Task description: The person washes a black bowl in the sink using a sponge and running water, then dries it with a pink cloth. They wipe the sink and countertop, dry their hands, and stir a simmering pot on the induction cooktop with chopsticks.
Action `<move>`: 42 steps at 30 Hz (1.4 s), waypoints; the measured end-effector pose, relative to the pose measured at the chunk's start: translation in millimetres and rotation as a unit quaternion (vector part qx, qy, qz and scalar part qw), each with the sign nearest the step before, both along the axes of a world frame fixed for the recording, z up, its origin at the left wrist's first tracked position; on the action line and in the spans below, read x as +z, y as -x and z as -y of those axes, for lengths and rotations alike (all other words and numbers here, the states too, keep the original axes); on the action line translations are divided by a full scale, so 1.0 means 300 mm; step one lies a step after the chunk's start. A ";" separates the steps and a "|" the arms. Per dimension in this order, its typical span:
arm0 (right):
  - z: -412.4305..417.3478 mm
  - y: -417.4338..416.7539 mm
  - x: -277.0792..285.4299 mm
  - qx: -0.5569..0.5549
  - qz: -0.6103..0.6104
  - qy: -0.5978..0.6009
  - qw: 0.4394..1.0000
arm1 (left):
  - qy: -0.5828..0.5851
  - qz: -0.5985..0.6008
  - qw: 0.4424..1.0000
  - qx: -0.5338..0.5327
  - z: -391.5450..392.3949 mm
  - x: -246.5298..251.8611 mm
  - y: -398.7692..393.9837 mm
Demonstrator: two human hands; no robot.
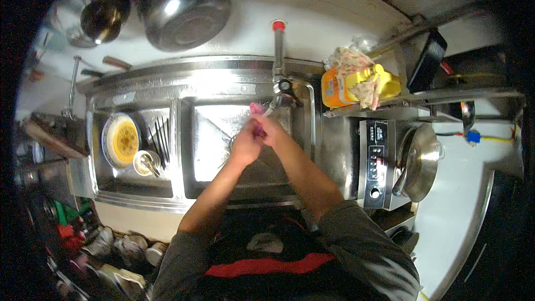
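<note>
Both hands are close together over the right basin of a stainless steel sink (182,154), just below the faucet (279,88). My left hand (246,146) and my right hand (269,128) are closed around a crumpled pink-purple cloth (256,108), part of which sticks out above the fingers. What the cloth is exactly cannot be told. In the left basin lie a bowl with yellowish liquid (125,141), a small white cup with metal utensils (146,162) and several dark chopsticks (161,140).
An induction cooker (376,167) with a steel wok (422,163) stands at the right. Yellow and orange bottles (334,88) with a rag (355,60) sit on the back-right shelf. A large dark wok (186,12) hangs on the wall. A cleaver-like wooden block (54,136) is at the left.
</note>
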State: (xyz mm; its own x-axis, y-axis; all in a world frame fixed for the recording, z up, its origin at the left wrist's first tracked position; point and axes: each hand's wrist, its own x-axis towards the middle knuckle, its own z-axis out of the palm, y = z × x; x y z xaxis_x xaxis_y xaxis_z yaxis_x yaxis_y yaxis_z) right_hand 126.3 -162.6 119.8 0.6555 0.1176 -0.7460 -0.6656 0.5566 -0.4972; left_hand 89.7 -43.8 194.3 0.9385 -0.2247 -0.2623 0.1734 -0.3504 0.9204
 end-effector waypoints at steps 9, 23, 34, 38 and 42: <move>0.046 0.067 0.123 0.025 0.158 -0.098 0.982 | -0.225 0.554 0.761 -0.251 0.089 0.504 -0.227; 0.036 0.130 0.306 0.465 0.092 0.131 0.871 | -0.140 0.623 0.769 -0.027 -0.273 -0.059 0.132; -0.249 -0.051 0.313 0.821 0.181 0.465 0.276 | -0.192 0.170 0.963 -0.077 -0.096 -0.297 0.083; -0.338 0.001 0.295 0.673 0.455 0.552 0.185 | 0.215 -0.093 0.962 -0.139 -0.191 -0.409 0.001; -0.341 0.071 0.308 0.578 0.599 0.498 0.243 | 0.368 0.035 0.919 -0.134 -0.325 -0.372 0.068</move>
